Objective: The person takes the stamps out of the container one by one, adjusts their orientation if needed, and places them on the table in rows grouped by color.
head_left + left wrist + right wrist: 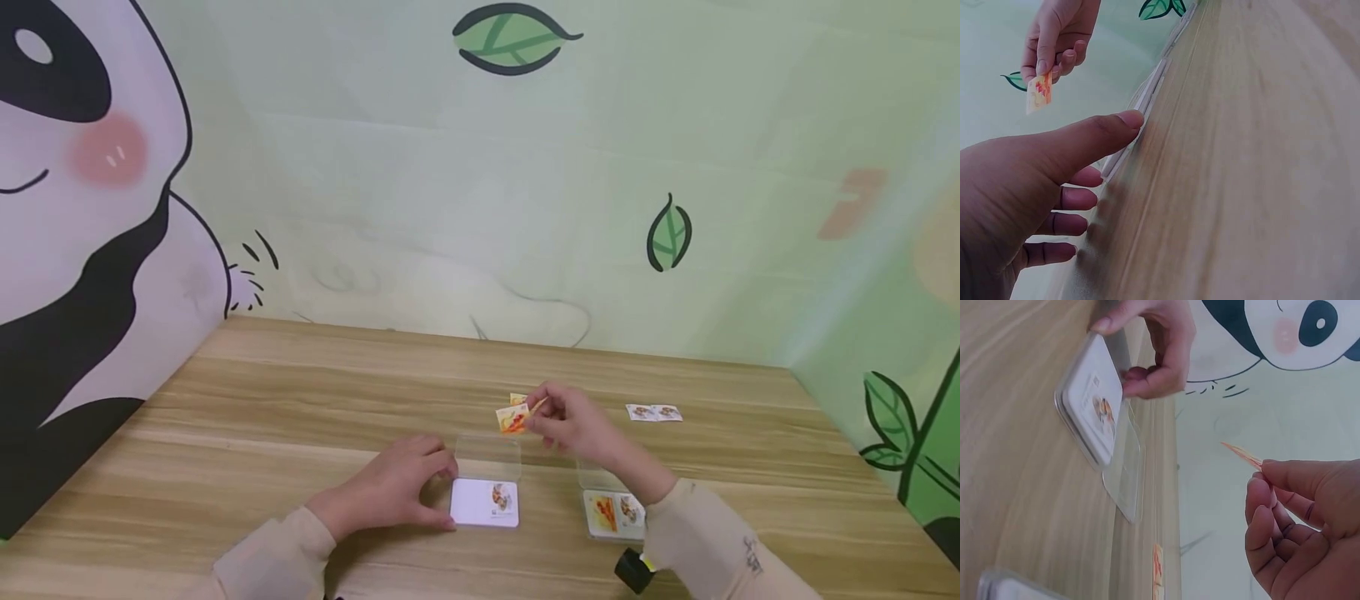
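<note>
My right hand (568, 421) is raised over the table, pinching small picture cards (513, 419) between thumb and fingertips. They carry an orange and yellow picture; seen edge-on in the right wrist view, the held cards (1244, 454) look thin and slightly fanned. Beside a clear plastic card case (1079, 425), my left hand (401, 483) holds its left side, thumb at the near corner and fingers at the far one. In that case lies a white card (472, 502) with a food picture at its right. The open transparent lid (487, 457) lies flat behind.
A second plastic case (611, 537) with two picture cards stands to the right, partly hidden by my right sleeve. Two small cards (654, 412) lie side by side at the back right. Another yellow card (517, 398) shows behind the held ones. A panda wall (180, 275) borders the table's left.
</note>
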`<state>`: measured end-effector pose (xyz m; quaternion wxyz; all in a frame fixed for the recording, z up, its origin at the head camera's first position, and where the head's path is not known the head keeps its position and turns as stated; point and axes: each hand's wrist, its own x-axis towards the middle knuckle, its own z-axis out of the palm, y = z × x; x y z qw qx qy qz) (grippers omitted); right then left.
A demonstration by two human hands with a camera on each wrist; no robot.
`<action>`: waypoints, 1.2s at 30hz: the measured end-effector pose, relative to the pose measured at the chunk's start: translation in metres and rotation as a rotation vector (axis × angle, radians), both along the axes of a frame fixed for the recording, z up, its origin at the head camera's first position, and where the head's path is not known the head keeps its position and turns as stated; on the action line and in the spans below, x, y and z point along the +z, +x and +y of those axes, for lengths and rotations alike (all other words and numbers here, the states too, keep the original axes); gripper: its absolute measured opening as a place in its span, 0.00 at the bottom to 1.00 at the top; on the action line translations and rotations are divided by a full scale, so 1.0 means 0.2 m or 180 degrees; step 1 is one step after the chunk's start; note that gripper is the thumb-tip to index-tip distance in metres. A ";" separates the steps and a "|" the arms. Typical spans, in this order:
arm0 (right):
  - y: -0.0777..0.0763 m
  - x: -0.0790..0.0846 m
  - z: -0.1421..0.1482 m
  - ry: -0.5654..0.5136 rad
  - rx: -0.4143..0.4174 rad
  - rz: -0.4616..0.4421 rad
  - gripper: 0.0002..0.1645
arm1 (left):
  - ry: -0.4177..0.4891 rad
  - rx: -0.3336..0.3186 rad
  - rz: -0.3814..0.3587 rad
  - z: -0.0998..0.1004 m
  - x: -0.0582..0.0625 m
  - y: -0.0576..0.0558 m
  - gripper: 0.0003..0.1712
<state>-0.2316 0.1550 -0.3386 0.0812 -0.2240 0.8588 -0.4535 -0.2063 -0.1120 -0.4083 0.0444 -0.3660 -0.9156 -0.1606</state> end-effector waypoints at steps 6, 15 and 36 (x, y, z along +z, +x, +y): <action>-0.04 -0.01 0.05 -0.0048 -0.0161 -0.0069 0.11 | -0.0002 -0.0004 0.0008 -0.01 0.00 0.00 0.27; -0.09 -0.02 0.13 0.0021 -0.0408 -0.0199 0.14 | -0.0023 -0.0012 -0.0008 0.00 0.01 0.00 0.28; -0.26 -0.08 0.29 0.0137 -0.0716 -0.0339 0.11 | -0.0014 -0.0005 -0.0012 0.00 0.00 0.00 0.28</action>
